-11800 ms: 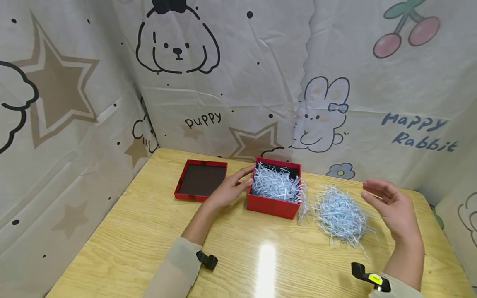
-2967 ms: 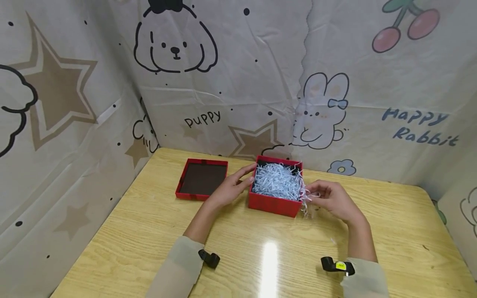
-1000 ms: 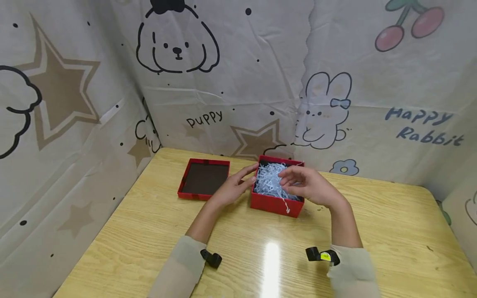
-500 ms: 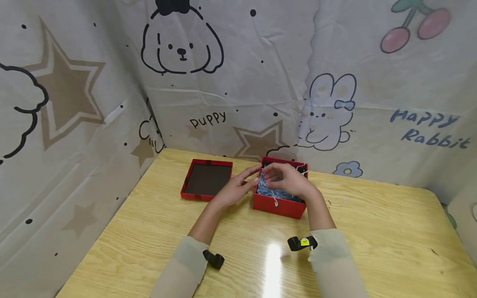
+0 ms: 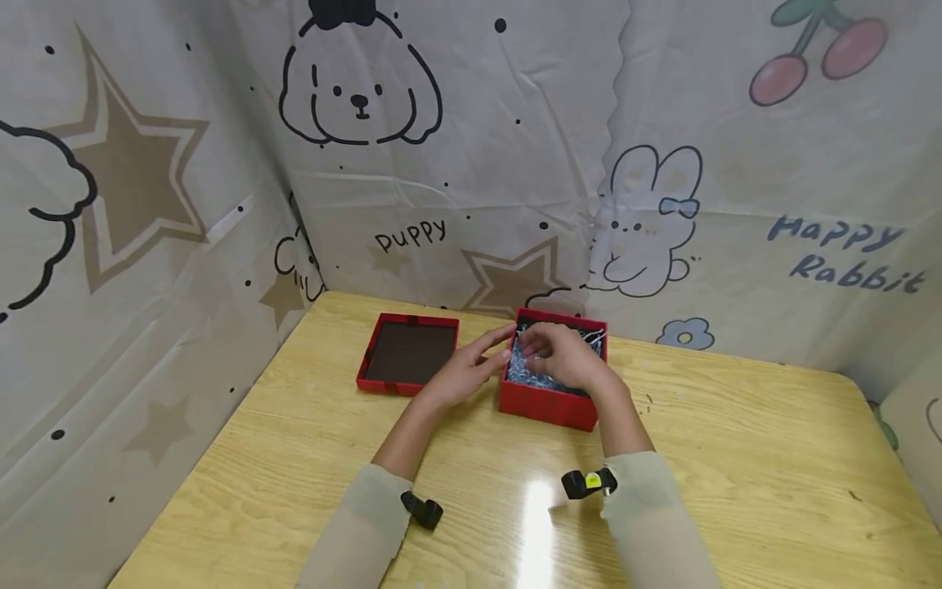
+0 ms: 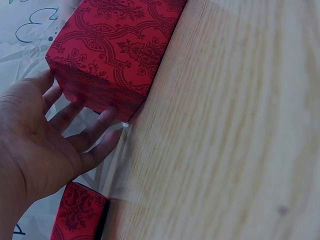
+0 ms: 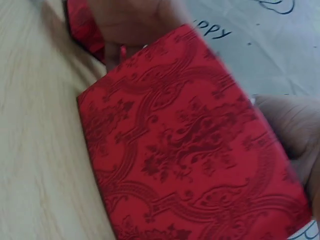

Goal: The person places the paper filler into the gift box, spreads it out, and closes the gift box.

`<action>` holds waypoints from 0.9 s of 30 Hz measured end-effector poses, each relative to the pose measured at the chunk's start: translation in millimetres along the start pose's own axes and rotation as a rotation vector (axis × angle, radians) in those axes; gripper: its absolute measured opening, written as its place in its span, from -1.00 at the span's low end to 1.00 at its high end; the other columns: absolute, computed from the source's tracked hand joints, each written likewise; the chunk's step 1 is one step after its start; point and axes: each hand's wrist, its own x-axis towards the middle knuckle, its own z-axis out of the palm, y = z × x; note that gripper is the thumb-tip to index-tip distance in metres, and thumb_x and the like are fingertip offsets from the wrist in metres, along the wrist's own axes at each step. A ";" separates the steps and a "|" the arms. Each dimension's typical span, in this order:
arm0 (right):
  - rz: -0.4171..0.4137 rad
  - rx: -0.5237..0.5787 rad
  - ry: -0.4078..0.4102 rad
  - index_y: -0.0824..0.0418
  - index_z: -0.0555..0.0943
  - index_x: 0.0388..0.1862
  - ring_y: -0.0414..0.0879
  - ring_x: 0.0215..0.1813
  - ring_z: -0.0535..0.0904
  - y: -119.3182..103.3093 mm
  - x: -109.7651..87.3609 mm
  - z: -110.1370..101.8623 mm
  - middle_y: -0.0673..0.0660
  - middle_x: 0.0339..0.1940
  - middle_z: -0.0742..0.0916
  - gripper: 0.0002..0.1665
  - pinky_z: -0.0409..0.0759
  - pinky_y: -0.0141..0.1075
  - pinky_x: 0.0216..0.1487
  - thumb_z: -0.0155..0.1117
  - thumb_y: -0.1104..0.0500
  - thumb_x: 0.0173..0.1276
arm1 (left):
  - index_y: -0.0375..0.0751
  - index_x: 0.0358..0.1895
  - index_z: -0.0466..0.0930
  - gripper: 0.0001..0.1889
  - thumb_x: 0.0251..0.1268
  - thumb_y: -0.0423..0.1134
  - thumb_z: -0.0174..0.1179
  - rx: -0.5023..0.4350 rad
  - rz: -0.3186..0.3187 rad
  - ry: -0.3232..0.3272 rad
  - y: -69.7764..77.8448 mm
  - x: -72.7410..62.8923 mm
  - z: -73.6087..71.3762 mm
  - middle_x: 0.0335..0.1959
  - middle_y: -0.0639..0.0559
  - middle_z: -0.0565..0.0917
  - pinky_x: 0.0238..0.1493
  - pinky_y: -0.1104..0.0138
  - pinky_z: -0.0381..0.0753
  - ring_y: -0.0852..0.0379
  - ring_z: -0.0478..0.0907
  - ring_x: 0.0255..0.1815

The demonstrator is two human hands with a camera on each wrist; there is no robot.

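Note:
A red patterned box [image 5: 548, 406] stands without its lid near the back of the table, holding light-blue shredded paper [image 5: 524, 375]. My left hand [image 5: 458, 381] steadies the box's left wall; the left wrist view shows those fingers [image 6: 90, 134] spread and only slightly bent against it. My right hand [image 5: 568, 357] reaches over the box with loosely bent fingers touching the shredded paper. In the right wrist view the box wall [image 7: 185, 135] hides most of that hand, and its fingertips cannot be seen. A few strands stick up at the back right corner.
The red lid [image 5: 412, 350] lies inside up, left of the box and close to my left forearm. Small dark marks or scraps show on the wooden table [image 5: 736, 458] at right. A printed cloth [image 5: 471, 147] hangs behind the table.
The pile of shredded paper right of the box has gone into it. My right hand moved left over the box, and a strand hanging over the front wall has gone. My left hand has stayed.

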 end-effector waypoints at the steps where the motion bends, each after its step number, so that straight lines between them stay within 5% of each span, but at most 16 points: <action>1: -0.007 0.004 0.019 0.32 0.66 0.21 0.13 0.12 0.72 -1.4 -2.7 -1.1 0.24 0.05 0.78 -0.61 0.67 0.07 0.24 0.41 0.37 0.43 | 0.29 0.68 0.23 -0.43 0.72 0.03 0.04 0.000 -0.001 -0.002 -0.7 0.1 0.4 0.65 0.13 0.30 0.29 -0.05 0.61 -0.06 0.62 0.31; 9: -0.001 0.121 0.181 0.23 0.64 0.27 0.14 0.26 0.67 -11.8 -28.0 -24.0 0.20 0.19 0.75 -0.61 0.63 0.12 0.28 0.40 0.23 0.52 | 0.30 0.68 0.22 -0.41 0.70 0.06 0.05 0.005 0.005 -0.008 -0.8 1.8 3.3 0.66 0.16 0.28 0.34 -0.06 0.59 -0.07 0.58 0.37; 16: 0.022 0.200 0.337 0.31 0.60 0.31 0.17 0.21 0.66 -5.9 -41.7 -39.3 0.31 0.21 0.72 -0.61 0.62 0.09 0.28 0.32 0.31 0.56 | 0.27 0.68 0.22 -0.41 0.71 0.03 0.05 0.043 0.015 0.000 -0.6 3.4 3.2 0.65 0.18 0.29 0.38 0.00 0.56 -0.03 0.47 0.49; 27: 0.068 0.171 0.264 0.31 0.57 0.36 0.27 0.35 0.57 -3.0 -24.3 -13.2 0.32 0.29 0.68 -0.55 0.48 0.18 0.43 0.33 0.27 0.54 | 0.24 0.68 0.24 -0.42 0.71 0.01 0.06 0.016 0.014 0.017 0.5 1.4 3.6 0.64 0.14 0.32 0.32 -0.04 0.60 -0.10 0.54 0.40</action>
